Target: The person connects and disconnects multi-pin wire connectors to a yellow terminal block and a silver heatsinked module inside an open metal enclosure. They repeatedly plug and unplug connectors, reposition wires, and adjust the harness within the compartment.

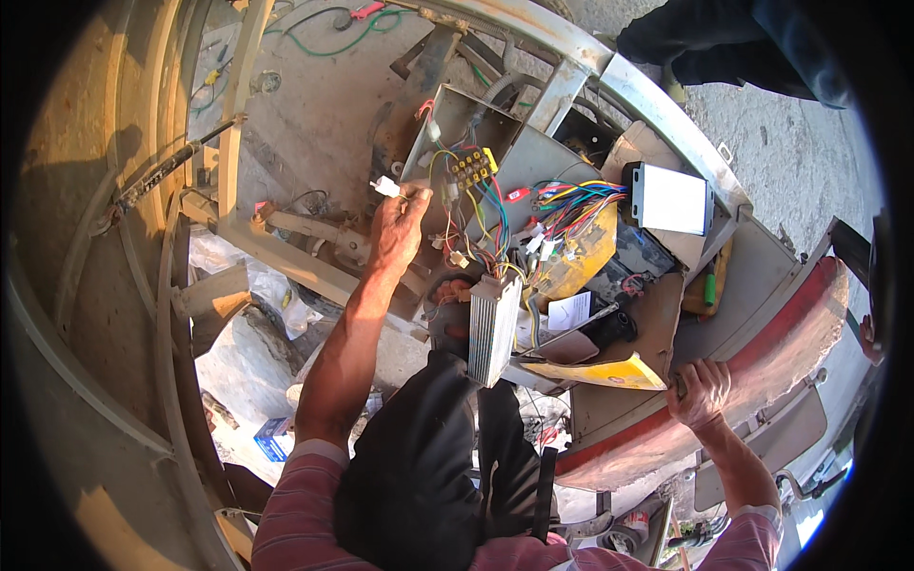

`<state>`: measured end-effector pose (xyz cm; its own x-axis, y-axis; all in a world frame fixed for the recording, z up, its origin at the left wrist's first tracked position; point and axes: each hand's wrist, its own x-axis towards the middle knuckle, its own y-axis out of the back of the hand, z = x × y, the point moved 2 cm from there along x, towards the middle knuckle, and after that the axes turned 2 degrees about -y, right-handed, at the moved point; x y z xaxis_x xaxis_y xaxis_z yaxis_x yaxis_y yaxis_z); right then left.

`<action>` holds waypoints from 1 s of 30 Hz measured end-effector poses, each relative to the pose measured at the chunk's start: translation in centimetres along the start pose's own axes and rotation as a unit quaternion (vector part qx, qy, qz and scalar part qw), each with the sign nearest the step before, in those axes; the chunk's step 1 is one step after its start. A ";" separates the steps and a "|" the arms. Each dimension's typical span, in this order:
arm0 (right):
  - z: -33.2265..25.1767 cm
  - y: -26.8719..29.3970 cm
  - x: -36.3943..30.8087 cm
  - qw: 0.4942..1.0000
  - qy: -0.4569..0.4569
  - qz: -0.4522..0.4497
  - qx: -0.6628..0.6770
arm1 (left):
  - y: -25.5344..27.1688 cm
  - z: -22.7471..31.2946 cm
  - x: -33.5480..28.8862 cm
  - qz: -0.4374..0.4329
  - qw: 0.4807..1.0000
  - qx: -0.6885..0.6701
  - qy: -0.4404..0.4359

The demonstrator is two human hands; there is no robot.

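Observation:
My left hand (400,226) is closed, pinching a small white plug connector (386,187) by its lower end. Just right of it, thin coloured wires run past a yellow-and-black terminal block (472,168). They lead down to a finned silver controller box (494,328), which stands by my knee. Another bundle of coloured wires (583,198), with several white plugs at its ends, comes out of a silver-and-black box (668,198). My right hand (702,392) is curled at the edge beside a brown panel with a yellow face (609,369); whatever its fingers grip is hidden.
A metal frame (666,119) curves round the far side, and tan bars (233,143) stand at left. A red-edged body panel (733,352) lies along the right. Another person's dark-clothed leg (733,48) is at upper right. A blue-and-white box (274,439) lies below left.

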<state>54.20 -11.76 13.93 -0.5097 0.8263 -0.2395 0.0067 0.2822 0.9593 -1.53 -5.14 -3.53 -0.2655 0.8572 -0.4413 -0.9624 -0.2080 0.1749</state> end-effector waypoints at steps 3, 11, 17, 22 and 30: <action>-0.1 0.0 0.0 1.000 -0.002 -0.002 -0.003 | -0.6 -0.2 -0.9 0.044 0.998 -0.032 -0.037; -0.1 0.0 0.1 1.000 -0.009 -0.015 0.003 | -0.9 -3.6 -3.5 0.063 0.994 -0.080 0.045; 0.0 -0.1 -0.1 1.000 -0.009 -0.019 -0.001 | -0.1 -3.5 -3.9 -0.113 0.975 -0.130 0.139; 0.3 -0.4 -0.5 1.000 -0.002 -0.001 -0.007 | 1.0 0.2 -3.5 -0.033 0.981 -0.188 0.043; -2.4 1.5 2.8 0.982 -0.064 0.036 0.174 | -0.3 1.4 -4.8 -0.052 0.974 -0.219 -0.022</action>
<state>50.72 -10.13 15.08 -0.3848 0.8984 -0.2119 0.3429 0.3522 0.8708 0.12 -8.54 -0.17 -0.1724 0.9014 -0.3971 -0.9187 -0.2925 -0.2652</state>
